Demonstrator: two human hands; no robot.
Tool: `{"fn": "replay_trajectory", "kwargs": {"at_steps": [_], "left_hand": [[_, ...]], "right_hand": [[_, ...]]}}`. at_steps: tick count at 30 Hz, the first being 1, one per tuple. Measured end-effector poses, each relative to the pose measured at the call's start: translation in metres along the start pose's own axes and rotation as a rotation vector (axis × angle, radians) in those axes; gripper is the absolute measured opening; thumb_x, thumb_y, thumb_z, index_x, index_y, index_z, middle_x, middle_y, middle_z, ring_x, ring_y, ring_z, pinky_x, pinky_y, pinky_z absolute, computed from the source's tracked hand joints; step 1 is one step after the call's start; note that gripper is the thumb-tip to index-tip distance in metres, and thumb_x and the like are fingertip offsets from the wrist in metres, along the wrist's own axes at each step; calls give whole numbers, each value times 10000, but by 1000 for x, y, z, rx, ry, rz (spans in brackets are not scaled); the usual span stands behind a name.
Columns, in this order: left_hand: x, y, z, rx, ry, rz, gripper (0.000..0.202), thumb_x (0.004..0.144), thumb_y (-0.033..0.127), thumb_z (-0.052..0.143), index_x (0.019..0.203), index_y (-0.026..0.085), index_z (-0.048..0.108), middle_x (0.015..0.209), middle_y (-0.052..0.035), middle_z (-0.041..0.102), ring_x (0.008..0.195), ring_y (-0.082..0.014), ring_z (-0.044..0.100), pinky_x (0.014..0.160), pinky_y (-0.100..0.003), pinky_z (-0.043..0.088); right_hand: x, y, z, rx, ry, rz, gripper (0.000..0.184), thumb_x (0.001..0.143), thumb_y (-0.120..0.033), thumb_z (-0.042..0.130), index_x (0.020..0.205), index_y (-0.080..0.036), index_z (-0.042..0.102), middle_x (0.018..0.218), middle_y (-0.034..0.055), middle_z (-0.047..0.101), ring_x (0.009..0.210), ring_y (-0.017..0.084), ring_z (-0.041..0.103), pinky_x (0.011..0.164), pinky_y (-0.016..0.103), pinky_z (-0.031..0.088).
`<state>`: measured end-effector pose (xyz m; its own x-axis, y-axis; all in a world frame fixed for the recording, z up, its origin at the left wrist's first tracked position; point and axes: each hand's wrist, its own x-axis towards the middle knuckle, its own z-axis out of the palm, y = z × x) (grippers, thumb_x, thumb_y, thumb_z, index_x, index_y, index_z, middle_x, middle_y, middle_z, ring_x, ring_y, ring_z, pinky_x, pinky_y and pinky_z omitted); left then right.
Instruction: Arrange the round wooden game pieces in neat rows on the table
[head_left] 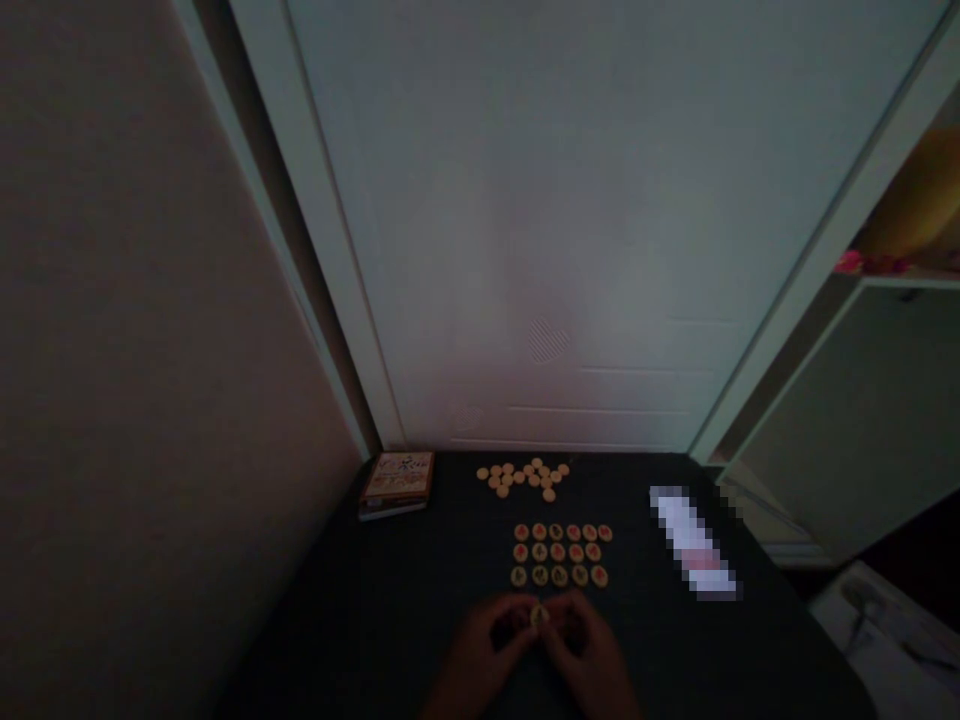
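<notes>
— Dark desk [315, 620] under a pale door [540, 200], your hands low at its near side: what is the work at this moment?

— You hold one wooden game disc [538, 618] just below the bottom of three rows of red-marked discs [562, 553]. Your left hand [487, 650] and right hand [589, 650] meet around it, fingers [517, 615] closed on its edge.

— And the rest?

— A loose cluster of blank-faced discs [523, 477] lies beyond the rows, with a picture box [396, 483] to your left and a pixelated strip [694, 545] to your right. Dim light hides the disc's face.
</notes>
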<state>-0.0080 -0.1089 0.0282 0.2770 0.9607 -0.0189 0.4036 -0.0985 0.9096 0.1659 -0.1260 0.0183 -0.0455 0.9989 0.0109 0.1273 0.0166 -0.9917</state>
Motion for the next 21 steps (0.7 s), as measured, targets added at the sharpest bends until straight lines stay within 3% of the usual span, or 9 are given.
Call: {"fn": "replay_trajectory", "kwargs": {"at_steps": [7, 15, 21], "left_hand": [[-1, -3, 0, 8, 10, 6, 251, 833, 383, 701, 1056, 283, 759, 983, -5, 789, 919, -203, 702, 883, -279, 528], [0, -3, 2, 22, 3, -18, 271, 839, 406, 692, 1075, 285, 750, 989, -14, 789, 925, -207, 703, 875, -293, 538], [0, 1, 1, 18, 0, -10, 263, 854, 418, 672, 1069, 289, 751, 1004, -10, 790, 922, -201, 702, 879, -284, 538]], "right_hand": [[3, 6, 4, -78, 86, 48, 433, 794, -622, 667, 784, -189, 670, 727, 51, 751, 688, 205, 702, 638, 259, 515], [3, 13, 0, -83, 48, 43, 425, 868, -597, 590, 816, -185, 681, 732, 57, 752, 698, 207, 700, 647, 262, 511], [3, 15, 0, -38, 24, 19, 389, 854, -570, 633, 859, -184, 680, 795, 70, 766, 744, 218, 716, 676, 274, 528]]}}
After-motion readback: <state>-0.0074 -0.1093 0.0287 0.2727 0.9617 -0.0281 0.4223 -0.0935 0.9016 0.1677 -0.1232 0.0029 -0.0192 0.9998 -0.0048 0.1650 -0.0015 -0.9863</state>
